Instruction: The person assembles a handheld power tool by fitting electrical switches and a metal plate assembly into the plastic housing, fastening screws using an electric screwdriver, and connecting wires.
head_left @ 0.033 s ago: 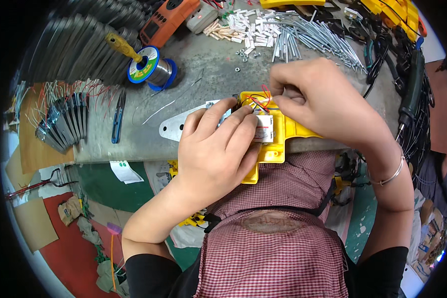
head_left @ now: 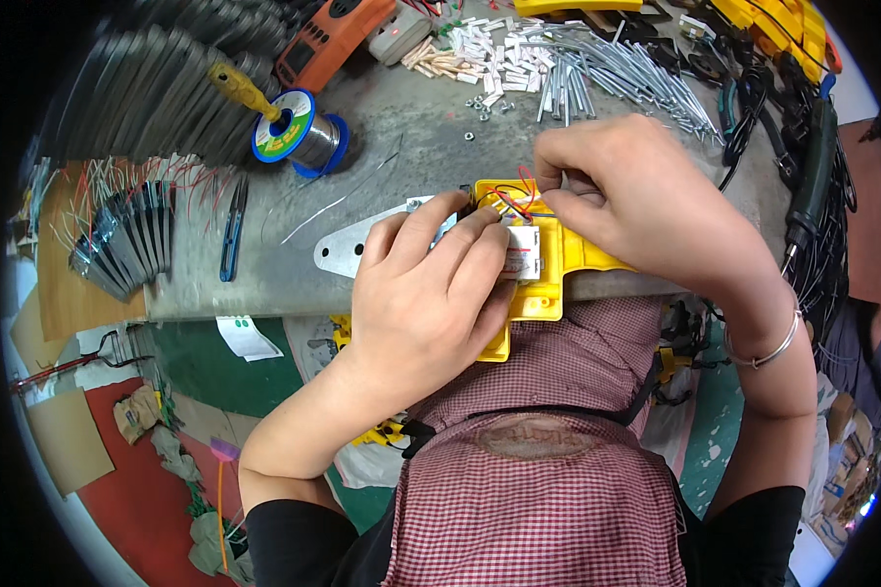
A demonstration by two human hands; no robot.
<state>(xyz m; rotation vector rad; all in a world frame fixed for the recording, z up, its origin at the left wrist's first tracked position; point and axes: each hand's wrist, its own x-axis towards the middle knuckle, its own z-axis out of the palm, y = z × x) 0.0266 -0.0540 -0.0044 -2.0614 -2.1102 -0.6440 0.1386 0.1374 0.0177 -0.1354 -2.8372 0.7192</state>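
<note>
My left hand [head_left: 426, 274] grips a yellow plastic housing [head_left: 551, 293], its fingers bent over the housing's left part. A white boxy module [head_left: 523, 256] sits in the open shell beside my fingertips. Red and black wires [head_left: 522, 193] loop up from the upper end of the shell. My right hand [head_left: 622, 191] is closed in a pinch at the shell's upper right, near those wires; what its fingertips hold is hidden. A grey metal plate with holes [head_left: 347, 247], tapered to a rounded end, sticks out left from under my left hand.
A solder spool [head_left: 313, 142] with a yellow-handled tool in it stands behind on the grey bench [head_left: 294, 289]. Blue snips [head_left: 232, 235] lie at left, near wired dark pieces [head_left: 127, 240]. Long screws [head_left: 646, 83], white sleeves [head_left: 504, 59] and an orange meter [head_left: 328, 44] lie farther back.
</note>
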